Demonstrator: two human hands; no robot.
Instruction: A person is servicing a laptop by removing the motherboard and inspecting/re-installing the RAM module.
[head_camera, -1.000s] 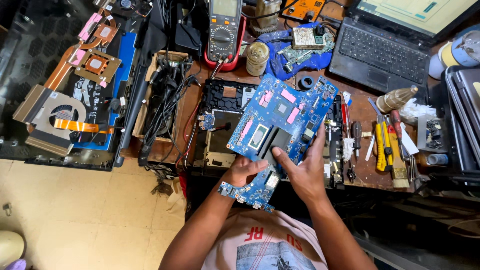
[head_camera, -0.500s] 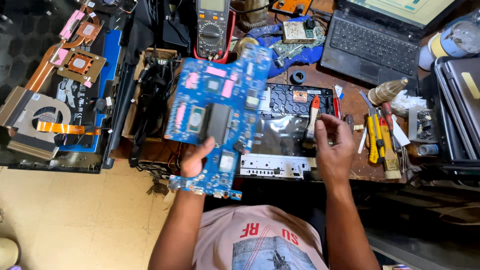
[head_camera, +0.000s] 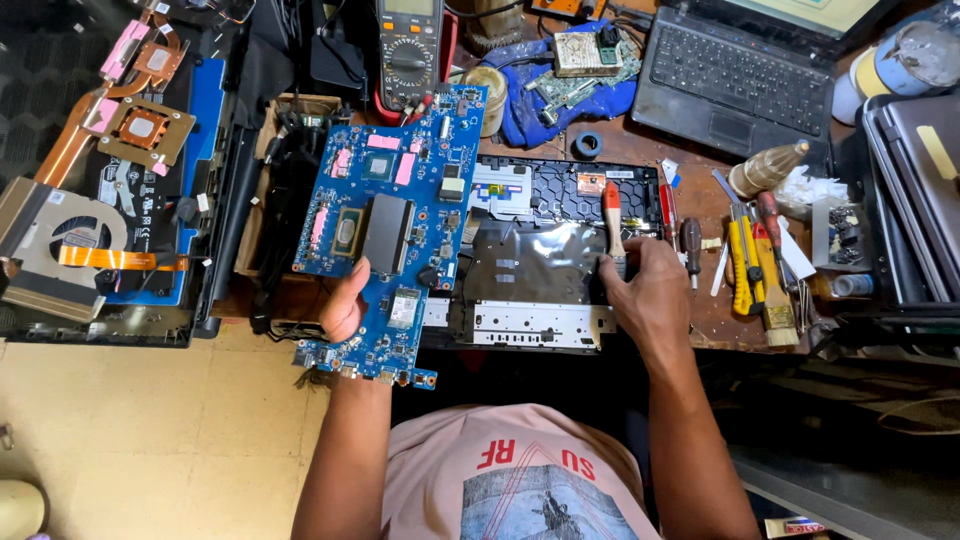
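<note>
The blue motherboard was already lifted clear, gripped by its lower edge in the left hand over the surface's left edge, while the right hand clasped an orange-tipped brush above the emptied laptop base.

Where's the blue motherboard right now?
The blue motherboard is held up in the left hand, left of the open laptop chassis, below the multimeter.

The left hand grips a blue laptop motherboard, lifted clear of the bench. The right hand holds a small brush with an orange-tipped handle over the opened black laptop base.
</note>
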